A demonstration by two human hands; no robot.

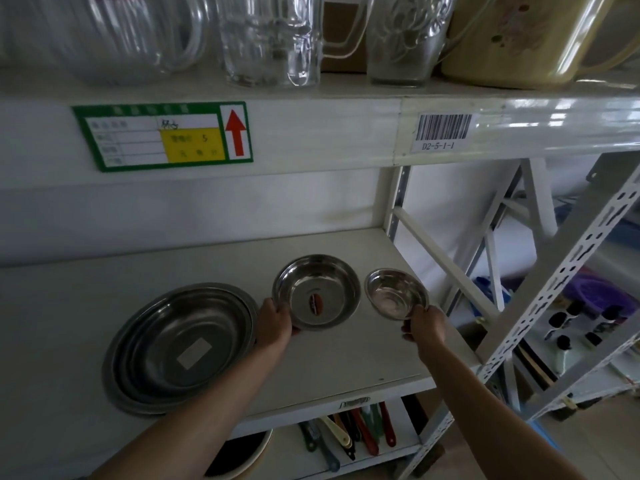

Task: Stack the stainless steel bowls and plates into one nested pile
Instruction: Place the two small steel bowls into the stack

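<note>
On the white shelf point(332, 362) lies a pile of large steel plates point(180, 348) at the left, nested together, with a pale label in the middle. A medium steel bowl point(317, 292) with a red sticker inside sits at the centre; my left hand point(275, 322) grips its near left rim. At the right a small steel bowl point(396, 293) is tilted toward me, and my right hand point(426, 323) holds its near right edge.
The shelf above carries glass mugs point(273, 39) and a beige plastic jug point(519, 36); its front beam point(311, 133) hangs low overhead. A slotted metal upright point(554, 289) stands at the right. Below, utensils point(356, 431) lie on a lower shelf.
</note>
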